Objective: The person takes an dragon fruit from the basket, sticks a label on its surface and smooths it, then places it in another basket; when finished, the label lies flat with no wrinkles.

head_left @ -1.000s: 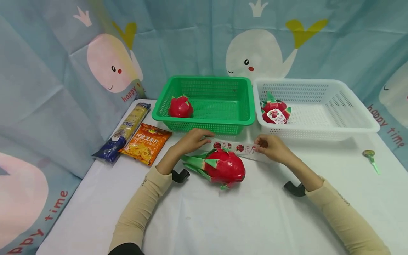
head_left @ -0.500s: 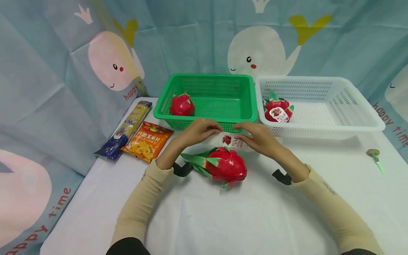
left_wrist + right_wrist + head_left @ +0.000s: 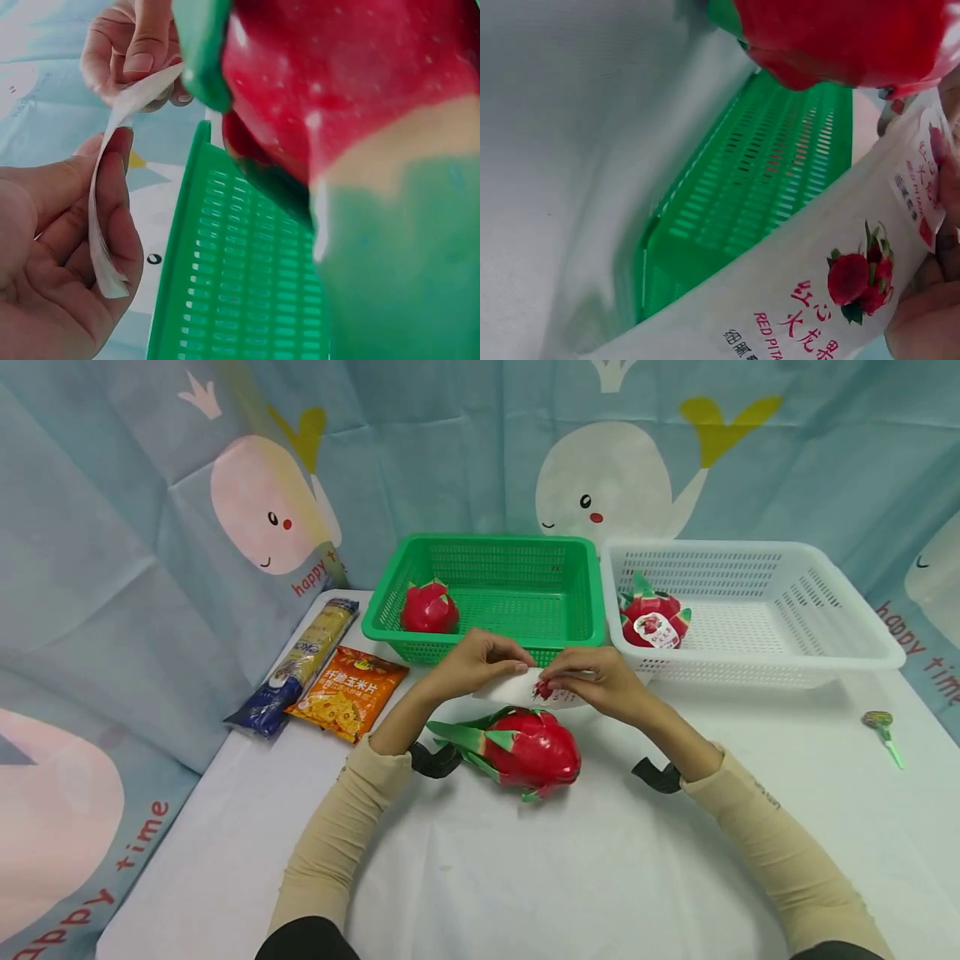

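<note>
In the head view, my left hand (image 3: 474, 667) pinches a white strip of stickers (image 3: 501, 687) between thumb and fingers. My right hand (image 3: 606, 683) pinches the same strip close beside it. The right wrist view shows printed dragon fruit stickers, and one sticker (image 3: 919, 184) at the right hand's fingers stands at an angle to the strip. The left wrist view has the strip edge-on, bent between both hands. A large red dragon fruit (image 3: 538, 750) with green leaves lies on the table just below the hands, without touching them.
Behind the hands stands a green basket (image 3: 480, 644) with a dragon fruit (image 3: 429, 607) in it. A white basket (image 3: 757, 664) at right holds a stickered dragon fruit (image 3: 651, 612). At left lie an orange snack bag (image 3: 349, 693) and a long packet (image 3: 296, 664); a lollipop (image 3: 883, 735) lies far right.
My right hand has moved left along the strip, close to the left hand. The left hand has shifted slightly up and right. The dragon fruit on the table stays put.
</note>
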Action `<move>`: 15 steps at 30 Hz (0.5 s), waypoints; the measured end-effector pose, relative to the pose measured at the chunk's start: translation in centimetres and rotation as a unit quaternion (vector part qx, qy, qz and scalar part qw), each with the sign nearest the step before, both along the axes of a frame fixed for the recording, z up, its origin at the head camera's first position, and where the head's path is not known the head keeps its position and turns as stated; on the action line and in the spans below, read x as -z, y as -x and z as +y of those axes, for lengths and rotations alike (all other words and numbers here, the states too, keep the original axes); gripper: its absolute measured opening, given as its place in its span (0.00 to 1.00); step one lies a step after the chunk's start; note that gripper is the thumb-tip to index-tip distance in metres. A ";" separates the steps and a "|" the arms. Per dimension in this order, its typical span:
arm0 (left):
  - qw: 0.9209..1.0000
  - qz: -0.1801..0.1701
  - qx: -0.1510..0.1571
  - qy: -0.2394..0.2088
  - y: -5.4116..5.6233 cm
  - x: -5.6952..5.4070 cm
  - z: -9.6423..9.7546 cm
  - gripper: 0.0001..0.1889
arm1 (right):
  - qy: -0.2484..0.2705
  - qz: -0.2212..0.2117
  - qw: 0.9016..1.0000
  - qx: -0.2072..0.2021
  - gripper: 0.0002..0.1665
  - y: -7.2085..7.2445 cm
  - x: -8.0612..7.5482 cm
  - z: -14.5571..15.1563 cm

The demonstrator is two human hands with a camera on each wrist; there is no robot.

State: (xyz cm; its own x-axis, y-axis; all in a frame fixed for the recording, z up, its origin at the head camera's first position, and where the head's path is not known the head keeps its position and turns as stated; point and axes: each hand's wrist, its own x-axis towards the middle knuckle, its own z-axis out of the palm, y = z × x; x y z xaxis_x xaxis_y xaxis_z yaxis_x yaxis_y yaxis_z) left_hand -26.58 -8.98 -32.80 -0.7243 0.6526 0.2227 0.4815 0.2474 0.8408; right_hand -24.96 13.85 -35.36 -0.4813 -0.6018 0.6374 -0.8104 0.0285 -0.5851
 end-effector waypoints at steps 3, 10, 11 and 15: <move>1.000 0.019 -0.019 0.012 0.1 0.3 -0.1 0.09 | 0.001 -0.019 1.000 0.018 0.11 -0.1 0.3 0.0; 0.989 0.080 -0.102 0.068 0.8 2.4 -1.0 0.08 | 0.015 -0.067 0.991 0.115 0.06 -0.4 0.5 0.3; 0.987 0.086 -0.114 0.072 0.9 2.8 -1.3 0.08 | 0.020 -0.079 0.988 0.128 0.05 -0.4 0.5 0.5; 0.973 0.133 -0.146 0.118 1.4 4.2 -2.2 0.08 | 0.023 -0.135 0.978 0.160 0.06 -0.7 0.0 1.0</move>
